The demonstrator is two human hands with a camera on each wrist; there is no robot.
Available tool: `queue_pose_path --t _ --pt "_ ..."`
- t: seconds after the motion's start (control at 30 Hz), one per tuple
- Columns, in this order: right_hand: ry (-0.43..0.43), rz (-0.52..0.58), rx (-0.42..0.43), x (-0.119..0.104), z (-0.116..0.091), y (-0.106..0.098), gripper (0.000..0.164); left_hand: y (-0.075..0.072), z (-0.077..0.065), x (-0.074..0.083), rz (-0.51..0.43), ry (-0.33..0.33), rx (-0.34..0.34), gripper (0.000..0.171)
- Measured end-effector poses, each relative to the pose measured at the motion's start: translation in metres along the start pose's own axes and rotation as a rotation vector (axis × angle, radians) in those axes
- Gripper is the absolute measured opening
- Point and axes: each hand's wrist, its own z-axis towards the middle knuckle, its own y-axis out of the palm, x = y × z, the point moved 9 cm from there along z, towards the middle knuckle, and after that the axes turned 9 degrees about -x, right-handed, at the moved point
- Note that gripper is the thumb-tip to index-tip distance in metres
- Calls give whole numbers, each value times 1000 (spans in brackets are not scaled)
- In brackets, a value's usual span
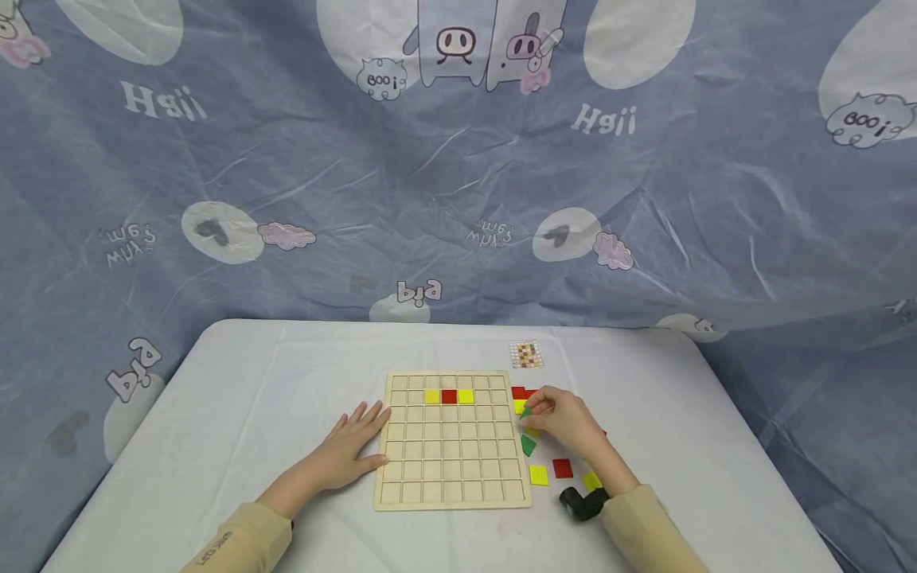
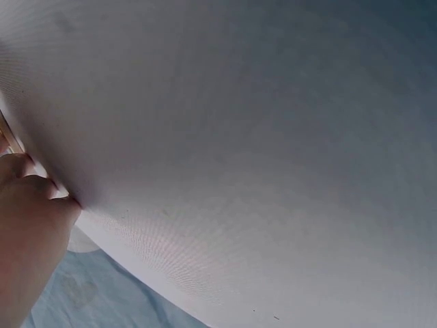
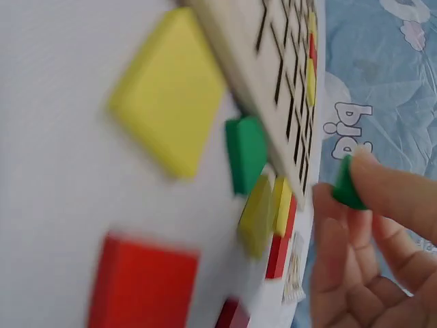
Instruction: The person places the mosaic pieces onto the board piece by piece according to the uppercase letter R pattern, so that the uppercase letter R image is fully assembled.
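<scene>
A green tile [image 3: 348, 183] is sitting in the pinch of the right hand [image 1: 569, 420], whose thumb and fingertip are closing on it from both sides. The hand is holding it off the white table [image 1: 243, 382], just beside the right edge of the gridded board [image 1: 451, 469]. Below the hand, a second green tile [image 1: 528, 446] is lying near that same edge. Nearer the person, a yellow tile [image 1: 539, 476] is resting beside the board's corner, with a red tile [image 1: 562, 468] lying to its right. Red pieces [image 1: 518, 391] and a yellow piece [image 1: 520, 407] are lying next to the board's edge, partly hidden by the fingers. Farther out, a small printed card [image 1: 526, 354] is lying beyond the board's far right corner.

On the board, a yellow square [image 1: 432, 396], a red square [image 1: 449, 396] and another yellow square [image 1: 466, 396] are filling adjoining cells in the second row from the far side. At the opposite edge, the left hand [image 1: 347, 451] is lying with fingers extended and thumb apart, its tips touching the board. Tan sleeves [image 1: 648, 529] are covering both forearms, and a black object [image 1: 582, 504] is showing beside the right cuff. Behind the table, a blue-grey printed cloth [image 1: 430, 167] is hanging in wrinkles.
</scene>
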Motion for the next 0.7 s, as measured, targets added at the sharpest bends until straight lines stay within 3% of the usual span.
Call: queue_pose_path --t 0.27,0.7 --pt "-81 95 56 -27 26 6 17 -1 -1 2 -1 0 5 77" --pt "-178 -47 6 -52 51 41 9 0 -1 0 -2 9 12 78"
